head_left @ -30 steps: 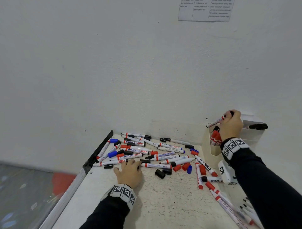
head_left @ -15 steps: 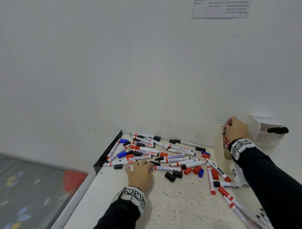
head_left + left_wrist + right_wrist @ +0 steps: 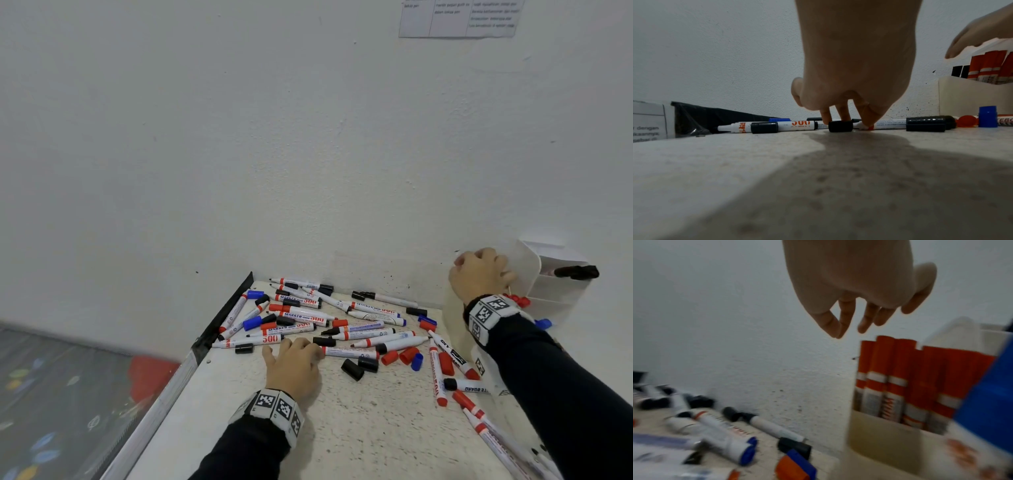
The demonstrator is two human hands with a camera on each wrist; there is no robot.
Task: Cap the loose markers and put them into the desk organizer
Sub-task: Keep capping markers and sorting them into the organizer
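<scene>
A pile of loose markers, some capped and some bare, lies on the speckled table, with loose black, red and blue caps beside it. My left hand rests at the pile's near edge. Its fingers curl down behind a black cap and its thumb touches the red-ringed end of a marker. My right hand hovers empty, fingers hanging loose, above the white desk organizer, which holds several red-capped markers.
A black marker sticks out of the organizer's back compartment. More markers lie along the table's right side. The wall stands right behind the pile. The table's left edge drops to the floor.
My right hand let go of a red-capped marker into the organizer and now hangs empty above it. My left hand has stayed at the pile.
</scene>
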